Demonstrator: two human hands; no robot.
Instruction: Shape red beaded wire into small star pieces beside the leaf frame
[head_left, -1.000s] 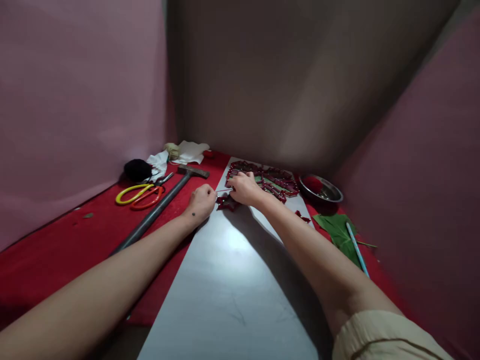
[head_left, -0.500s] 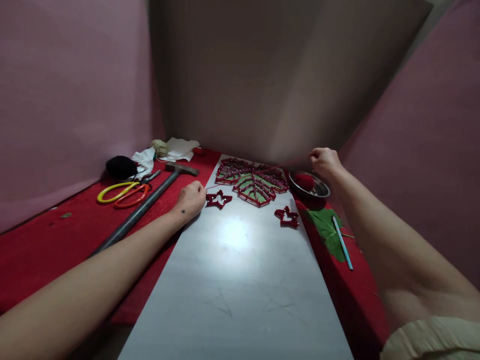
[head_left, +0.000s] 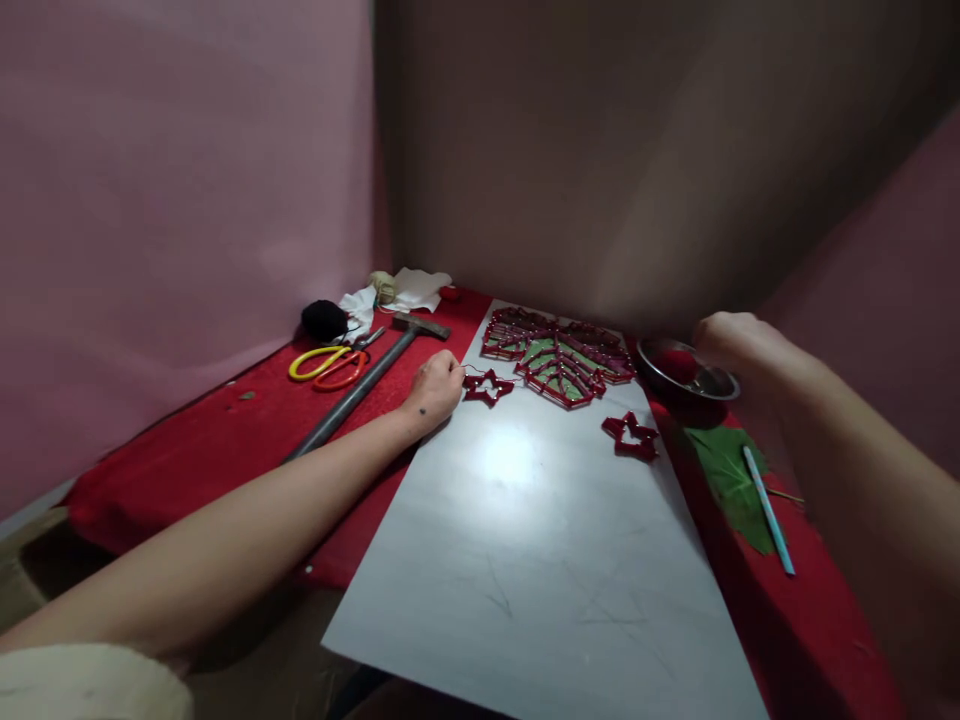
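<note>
My left hand pinches thin wire by the star frame; right hand closed over the bowl, contents unclear. A tug could drag the star.

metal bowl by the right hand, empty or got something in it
Not empty. The round metal bowl on the red cloth holds a red lump on its left side; the right hand hovers at its far rim.

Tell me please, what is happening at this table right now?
A person works on red craft pieces on a grey board. The left hand rests at the board's edge, pinching a thin thread beside a red star frame. The right hand is raised over a metal bowl. A second red star and a large red lattice piece lie on the board.
</note>
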